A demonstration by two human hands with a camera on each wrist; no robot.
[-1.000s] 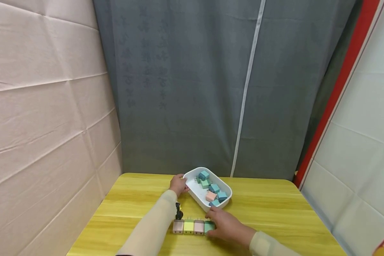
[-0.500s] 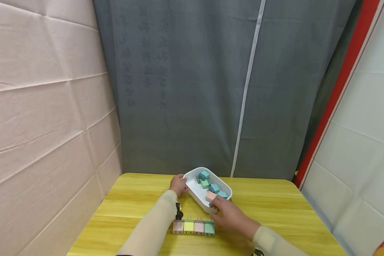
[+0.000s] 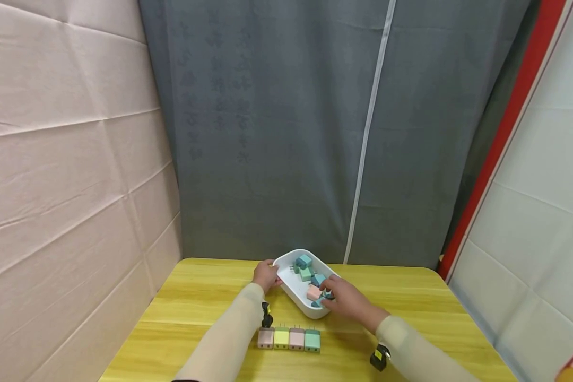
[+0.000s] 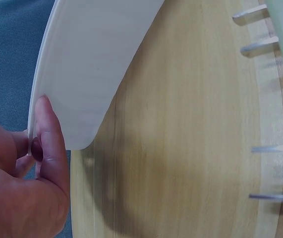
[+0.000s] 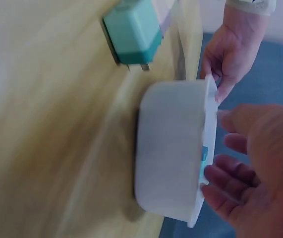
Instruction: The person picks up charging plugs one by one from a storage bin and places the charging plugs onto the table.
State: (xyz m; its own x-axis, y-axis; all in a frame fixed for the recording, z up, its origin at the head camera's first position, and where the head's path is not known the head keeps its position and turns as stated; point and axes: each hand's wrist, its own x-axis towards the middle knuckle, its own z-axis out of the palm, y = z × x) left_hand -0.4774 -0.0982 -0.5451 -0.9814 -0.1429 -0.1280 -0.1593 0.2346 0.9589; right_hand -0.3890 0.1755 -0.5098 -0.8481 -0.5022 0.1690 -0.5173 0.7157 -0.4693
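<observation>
Blocky two-tone plastic plugs (image 3: 304,261), blue and green with one pink, lay jumbled in a white oblong plastic tray (image 3: 293,282), while four more sat in a straight row on its near side. My right hand (image 3: 348,301) had left the pale-green plastic plug (image 3: 312,341) at that row's end and come in over the tray's right side, so I judged that the work had turned from the row to the loose pieces. Its thumb and fingers were apart above the blue plugs; I could not tell whether they touched one. My left hand (image 3: 266,276) kept its pinch on the tray's left rim, and the tray had hardly moved. The row also had a dusty-pink plastic plug (image 3: 265,338), a yellow plastic plug (image 3: 281,338) and a mauve plastic plug (image 3: 296,339), with flat metal prongs (image 4: 260,47) pointing trayward. The tray's smooth wall met a thin lip at rounded corners, against the streaky grain of the yellow wooden table (image 3: 210,297).
</observation>
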